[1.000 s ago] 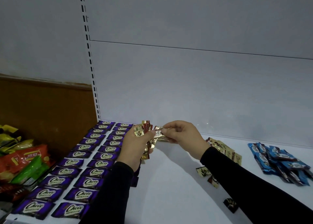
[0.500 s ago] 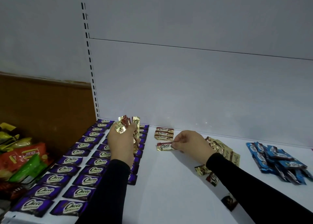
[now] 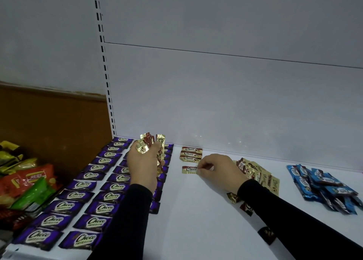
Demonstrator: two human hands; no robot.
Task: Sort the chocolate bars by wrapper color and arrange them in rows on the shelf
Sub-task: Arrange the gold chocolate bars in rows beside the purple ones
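Right hand (image 3: pixel 218 168) pinches a gold bar (image 3: pixel 189 169) — left hand (image 3: pixel 144 167) grips more.

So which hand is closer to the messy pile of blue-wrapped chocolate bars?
The right hand. It pinches a gold bar mid-shelf, with the blue-wrapped chocolate bars off to its right. The left hand, gripping a bunch of gold bars, is farther left.

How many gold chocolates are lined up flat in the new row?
4: three gold bars touching by the back wall, and a fourth just in front, pinched by the right hand. None seem hidden.
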